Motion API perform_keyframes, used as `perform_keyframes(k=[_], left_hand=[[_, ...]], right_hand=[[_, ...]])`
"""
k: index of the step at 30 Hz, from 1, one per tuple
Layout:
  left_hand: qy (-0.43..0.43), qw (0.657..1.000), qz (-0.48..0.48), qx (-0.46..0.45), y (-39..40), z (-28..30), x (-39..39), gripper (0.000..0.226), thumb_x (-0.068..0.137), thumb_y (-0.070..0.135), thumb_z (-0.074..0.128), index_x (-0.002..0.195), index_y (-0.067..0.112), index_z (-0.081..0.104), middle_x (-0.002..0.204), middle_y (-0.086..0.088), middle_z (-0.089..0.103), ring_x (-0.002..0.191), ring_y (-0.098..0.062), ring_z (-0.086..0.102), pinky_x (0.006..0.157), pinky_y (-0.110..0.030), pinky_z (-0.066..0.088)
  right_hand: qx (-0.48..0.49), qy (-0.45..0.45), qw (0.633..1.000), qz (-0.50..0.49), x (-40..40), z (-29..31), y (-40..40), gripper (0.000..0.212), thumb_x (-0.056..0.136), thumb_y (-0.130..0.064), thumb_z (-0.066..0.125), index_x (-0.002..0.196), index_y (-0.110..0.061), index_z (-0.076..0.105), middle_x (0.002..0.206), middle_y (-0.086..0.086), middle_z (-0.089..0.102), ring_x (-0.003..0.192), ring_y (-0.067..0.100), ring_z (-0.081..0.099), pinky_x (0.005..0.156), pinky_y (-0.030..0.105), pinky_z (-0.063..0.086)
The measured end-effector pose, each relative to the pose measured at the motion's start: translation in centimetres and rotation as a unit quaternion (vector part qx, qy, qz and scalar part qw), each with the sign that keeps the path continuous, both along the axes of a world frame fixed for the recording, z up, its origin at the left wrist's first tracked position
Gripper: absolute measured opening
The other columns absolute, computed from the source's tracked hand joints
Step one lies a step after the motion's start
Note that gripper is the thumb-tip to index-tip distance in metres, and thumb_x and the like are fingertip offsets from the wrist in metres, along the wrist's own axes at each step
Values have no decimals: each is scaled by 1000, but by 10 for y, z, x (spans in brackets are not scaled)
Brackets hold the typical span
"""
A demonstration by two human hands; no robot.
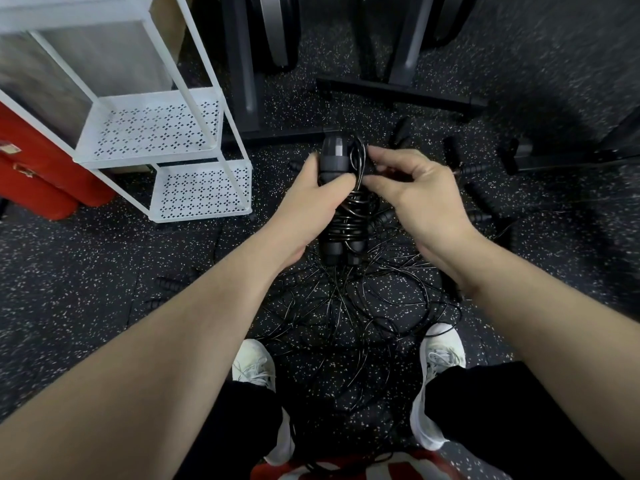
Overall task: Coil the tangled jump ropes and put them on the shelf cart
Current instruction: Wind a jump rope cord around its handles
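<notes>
The white shelf cart (162, 133) stands far on the left, and its shelves hold no ropes yet. A big tangle of ropes (349, 306) lies on the floor (104, 271) by the feet. One rope bundle (341, 220) is almost wound up. The left hand (311, 199) grips its handles. The right hand (412, 192) pinches the last loop of cord.

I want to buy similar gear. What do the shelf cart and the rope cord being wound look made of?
Shelf cart: likely white painted metal, judging by its thin square frame and punched tray pattern. Rope cord: seemingly glossy black plastic, perhaps coated wire; it catches highlights and holds stiff loops round the handles.
</notes>
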State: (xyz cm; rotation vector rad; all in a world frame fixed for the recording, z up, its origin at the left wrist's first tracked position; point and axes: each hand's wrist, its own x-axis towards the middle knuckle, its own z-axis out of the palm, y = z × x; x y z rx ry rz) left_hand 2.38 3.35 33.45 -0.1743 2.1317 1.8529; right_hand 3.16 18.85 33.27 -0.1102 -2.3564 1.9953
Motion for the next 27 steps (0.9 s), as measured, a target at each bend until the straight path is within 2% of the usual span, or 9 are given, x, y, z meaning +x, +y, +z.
perform_keyframes(k=[2, 5, 9, 11, 13, 17, 22, 24, 27], left_hand=[[-14, 1000, -3, 9, -1, 0, -1, 22, 96, 33, 65, 116, 38, 59, 114, 7, 72, 110, -13, 67, 102, -41, 52], [-35, 999, -13, 26, -4, 0, -2, 24, 96, 33, 66, 118, 39, 60, 116, 5, 73, 112, -16, 68, 105, -45, 51], [-8, 1000, -17, -10, -3, -1, 0, 21, 99, 33, 64, 119, 30, 57, 109, 5, 70, 101, -12, 67, 91, -36, 53], [9, 1000, -3, -28, -1, -1, 2, 21, 99, 33, 63, 117, 27, 56, 106, 6, 69, 97, -9, 66, 83, -31, 51], [26, 999, 3, -48, 1, -1, 2, 20, 99, 33, 63, 116, 26, 54, 99, 8, 67, 91, -8, 65, 78, -29, 50], [48, 993, -3, -108, 5, -2, 5, 27, 100, 35, 59, 119, 22, 47, 93, 7, 62, 81, -9, 60, 72, -33, 49], [93, 983, 33, -153, 9, -5, 6, 25, 98, 35, 59, 108, 23, 39, 81, 10, 54, 69, -13, 55, 70, -38, 49], [105, 979, 31, -169, 10, -4, 7, 25, 98, 35, 58, 105, 23, 37, 80, 9, 54, 69, -15, 55, 68, -39, 48], [116, 974, 29, -191, 11, -4, 8, 27, 100, 38, 57, 107, 22, 37, 82, 9, 56, 70, -16, 57, 63, -36, 46]], right_hand=[[-6, 1, 1000, 27, -1, 1, 2, 37, 86, -4, 77, 102, -37, 74, 103, -11, 65, 99, 2, 63, 104, 32, 52], [12, 5, 999, 43, -1, 3, 4, 35, 88, -4, 74, 106, -34, 73, 107, -11, 63, 103, 5, 62, 106, 35, 50], [76, 29, 996, 47, 1, 5, 3, 40, 93, -2, 66, 116, -35, 68, 111, -14, 63, 100, -6, 60, 99, 23, 50], [95, 52, 993, 51, 4, 6, 1, 48, 93, -2, 63, 124, -39, 61, 105, -15, 68, 93, -5, 62, 89, 25, 52], [103, 62, 992, 43, 6, 6, -1, 44, 93, -7, 65, 121, -40, 61, 100, -13, 71, 86, -2, 63, 83, 27, 54], [126, 60, 990, 8, 7, 2, -6, 17, 91, -21, 73, 101, -35, 72, 96, -15, 71, 87, 5, 66, 85, 30, 56], [115, 35, 992, -33, 7, 1, -14, 13, 91, -27, 73, 98, -37, 75, 103, -18, 73, 95, 7, 69, 88, 40, 59], [101, 18, 994, -43, 6, 3, -15, 14, 90, -27, 74, 101, -36, 76, 104, -18, 73, 97, 5, 68, 91, 38, 58], [74, -1, 996, -46, 7, 2, -18, 20, 93, -22, 73, 112, -29, 77, 112, -16, 72, 107, -2, 65, 101, 24, 51]])
